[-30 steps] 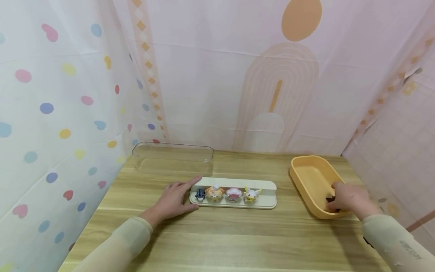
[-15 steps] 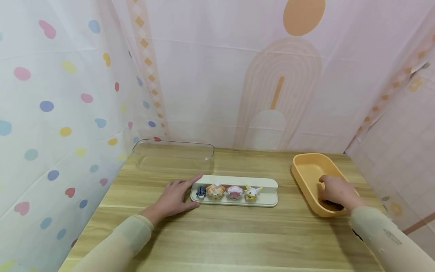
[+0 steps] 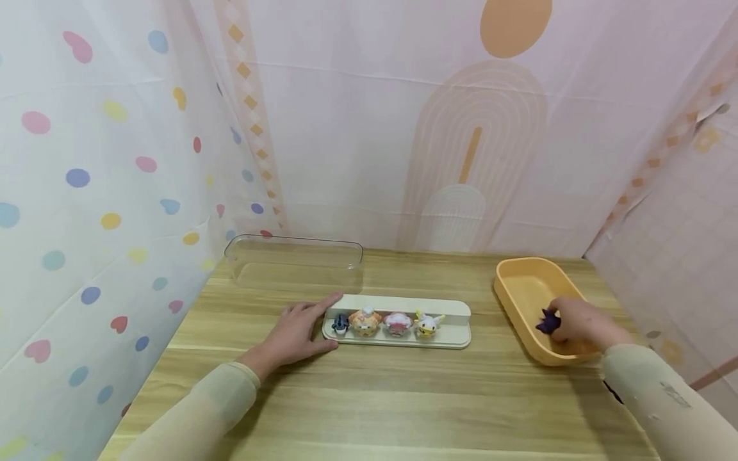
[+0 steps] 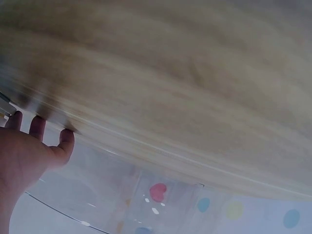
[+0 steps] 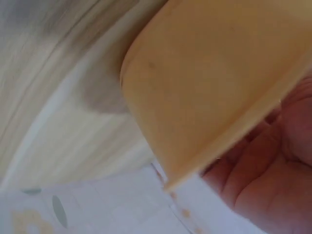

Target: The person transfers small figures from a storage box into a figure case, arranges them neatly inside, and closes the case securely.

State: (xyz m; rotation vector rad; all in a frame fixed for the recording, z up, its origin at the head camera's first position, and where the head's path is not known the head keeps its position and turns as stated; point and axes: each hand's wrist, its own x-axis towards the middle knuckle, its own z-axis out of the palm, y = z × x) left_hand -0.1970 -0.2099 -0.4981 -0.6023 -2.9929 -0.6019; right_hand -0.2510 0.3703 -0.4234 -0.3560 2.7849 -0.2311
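Observation:
My left hand (image 3: 295,333) is at the left end of a long cream display base (image 3: 458,310), index fingertip at its back edge and thumb near its front edge. In the left wrist view that hand's fingers (image 4: 66,142) are spread. Several small figurines stand in a row on the base: a dark blue one (image 3: 341,324), an orange one with a white top (image 3: 365,322), a pink and white one (image 3: 398,324), and a white and yellow one (image 3: 428,324). Inside the orange tray (image 3: 521,287), my right hand (image 3: 585,323) pinches a dark purple spiky figurine (image 3: 549,321).
A clear plastic cover (image 3: 294,262) lies behind the left hand, near the back of the wooden table (image 3: 392,403). Patterned curtains (image 3: 346,128) hang behind the table and along both sides. The tray's wall fills much of the right wrist view.
My right hand has shifted within the tray, and the dark purple figurine now shows at its fingertips. The left hand and the row of figurines stay in place.

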